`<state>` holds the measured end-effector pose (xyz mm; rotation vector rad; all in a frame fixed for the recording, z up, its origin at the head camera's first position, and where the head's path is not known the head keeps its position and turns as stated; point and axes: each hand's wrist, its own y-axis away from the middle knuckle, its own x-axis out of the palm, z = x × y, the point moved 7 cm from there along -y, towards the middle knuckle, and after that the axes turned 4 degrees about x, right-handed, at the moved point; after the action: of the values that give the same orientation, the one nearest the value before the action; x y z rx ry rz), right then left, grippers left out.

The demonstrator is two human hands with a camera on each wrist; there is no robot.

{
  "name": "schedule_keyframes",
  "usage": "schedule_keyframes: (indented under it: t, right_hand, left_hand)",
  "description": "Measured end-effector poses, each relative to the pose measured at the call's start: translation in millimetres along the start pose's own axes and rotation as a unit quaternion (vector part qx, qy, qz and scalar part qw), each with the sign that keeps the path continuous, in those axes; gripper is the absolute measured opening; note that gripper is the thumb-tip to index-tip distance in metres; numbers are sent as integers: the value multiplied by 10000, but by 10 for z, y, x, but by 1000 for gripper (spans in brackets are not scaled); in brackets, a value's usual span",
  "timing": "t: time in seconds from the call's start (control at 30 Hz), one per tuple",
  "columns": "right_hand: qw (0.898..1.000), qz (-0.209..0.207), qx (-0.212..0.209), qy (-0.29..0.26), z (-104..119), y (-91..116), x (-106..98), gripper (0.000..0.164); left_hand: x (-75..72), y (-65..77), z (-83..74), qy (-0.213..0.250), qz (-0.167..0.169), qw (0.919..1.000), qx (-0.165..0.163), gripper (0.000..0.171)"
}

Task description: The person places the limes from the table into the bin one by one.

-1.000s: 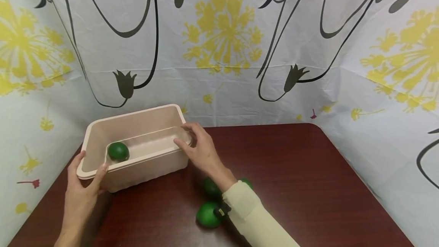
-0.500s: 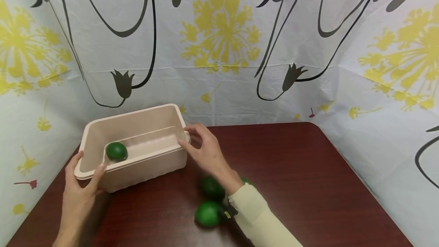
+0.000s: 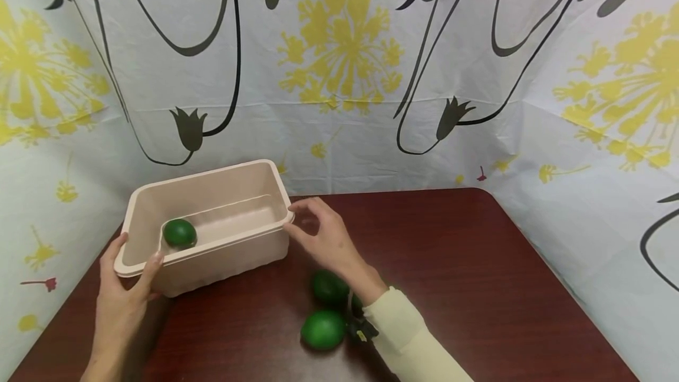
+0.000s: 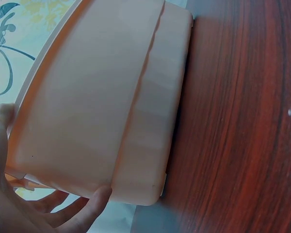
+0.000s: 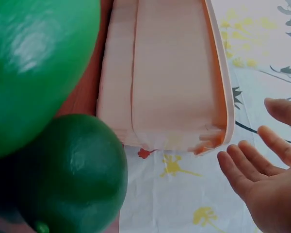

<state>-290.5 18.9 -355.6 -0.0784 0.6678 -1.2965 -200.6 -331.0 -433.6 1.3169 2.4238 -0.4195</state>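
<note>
Ahead of you spreads a dark red-brown surface (image 3: pixel 451 264) with visible wood grain, its far right corner rounded. Behind it and along both sides you see a pale, creased sheet (image 3: pixel 366 161). Printed across that, you can pick out large yellow flower bursts (image 3: pixel 347 52), dark tulip-like shapes (image 3: pixel 190 129) on curling stems (image 3: pixel 237 46), and small red sprigs (image 3: pixel 50 283), one low on your left.

Left hand (image 3: pixel 122 302) gripping, thumb (image 3: pixel 147 279) opposing fingers (image 4: pixel 89 211); right hand (image 3: pixel 335 245) relaxed, thumb parted from fingers; right forearm (image 3: pixel 419 341) slanting inward.
</note>
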Motion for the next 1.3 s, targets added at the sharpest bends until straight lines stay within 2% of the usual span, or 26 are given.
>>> schedule_keyframes:
  t: [0.17,0.33,0.57,0.73,1.3]
  right_hand:
    - [9996,71,97,255,-27,44,-84,32]
    - [9979,199,385,490,-102,107,-181,29]
    - [9948,393,640,682,-200,178,-222,24]
    - [9923,485,662,924,-219,228,-261,24]
    - [9895,617,776,1056,-380,447,-387,29]
  left_hand:
    - [0,-8,-11,1,24,10000,30,80]
    - [11,-20,-25,-2,54,10000,9,80]
    - [2,-20,-21,-21,35,10000,7,80]
    - [-2,-18,-14,-15,30,10000,-4,80]
    - [1,-13,13,18,41,10000,-49,80]
